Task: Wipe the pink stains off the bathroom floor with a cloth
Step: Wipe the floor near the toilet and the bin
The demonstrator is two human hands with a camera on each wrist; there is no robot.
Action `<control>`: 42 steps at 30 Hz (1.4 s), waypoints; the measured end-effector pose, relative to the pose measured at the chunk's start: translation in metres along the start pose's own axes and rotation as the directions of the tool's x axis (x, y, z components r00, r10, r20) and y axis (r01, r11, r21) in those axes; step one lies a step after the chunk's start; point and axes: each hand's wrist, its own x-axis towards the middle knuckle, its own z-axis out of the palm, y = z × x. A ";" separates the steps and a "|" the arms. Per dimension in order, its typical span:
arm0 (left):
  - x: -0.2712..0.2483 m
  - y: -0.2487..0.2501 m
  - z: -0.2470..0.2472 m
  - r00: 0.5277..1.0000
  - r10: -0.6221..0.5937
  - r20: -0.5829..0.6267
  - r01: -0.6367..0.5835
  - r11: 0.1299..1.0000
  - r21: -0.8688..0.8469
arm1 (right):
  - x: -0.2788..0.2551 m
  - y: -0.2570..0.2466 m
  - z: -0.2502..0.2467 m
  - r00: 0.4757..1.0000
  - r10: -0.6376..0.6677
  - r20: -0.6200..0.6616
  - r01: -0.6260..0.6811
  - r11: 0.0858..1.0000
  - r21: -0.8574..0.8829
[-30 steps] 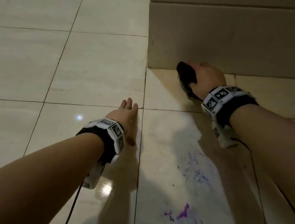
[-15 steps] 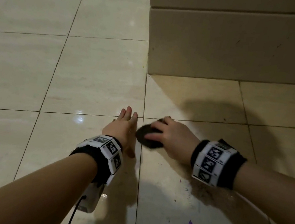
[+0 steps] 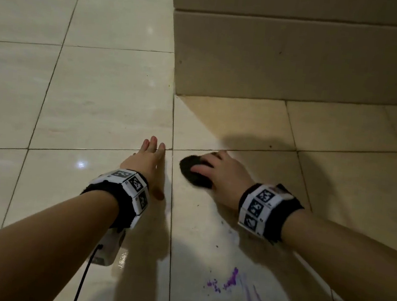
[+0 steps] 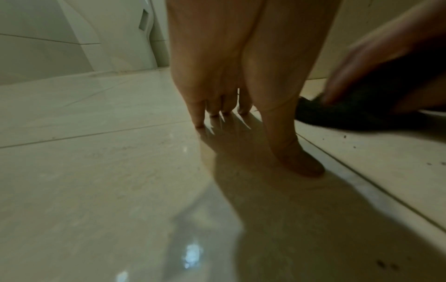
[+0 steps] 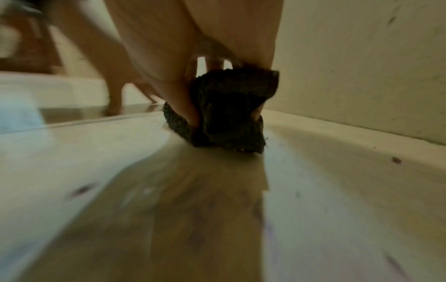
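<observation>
We see right hand (image 3: 224,175) gripping dark cloth (image 3: 196,172) pressed on floor (image 3: 100,89), beyond pink stains (image 3: 225,282). Left hand (image 3: 148,162) flat on the floor beside it, fingers straight.

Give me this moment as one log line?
right hand: grips cloth on floor | left hand: flat on floor | stain: remains

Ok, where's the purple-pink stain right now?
In the head view the purple-pink stain lies low on the glossy cream floor tile, nearer the person than the right hand gripping the dark bunched cloth.
</observation>
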 end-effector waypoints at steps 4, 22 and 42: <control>-0.004 -0.003 -0.002 1.000 0.028 -0.003 -0.027 0.999 0.020 | -0.060 -0.028 0.020 0.996 -0.084 0.044 0.083 0.996 0.011; -0.025 0.098 -0.026 0.974 0.225 0.023 -0.224 0.947 0.229 | -0.121 0.067 -0.083 0.785 0.619 0.025 -0.606 0.775 -0.176; 0.003 0.142 -0.021 0.975 -0.221 0.032 0.220 0.975 0.030 | 0.018 0.234 -0.063 0.909 0.395 0.133 -0.406 0.911 0.070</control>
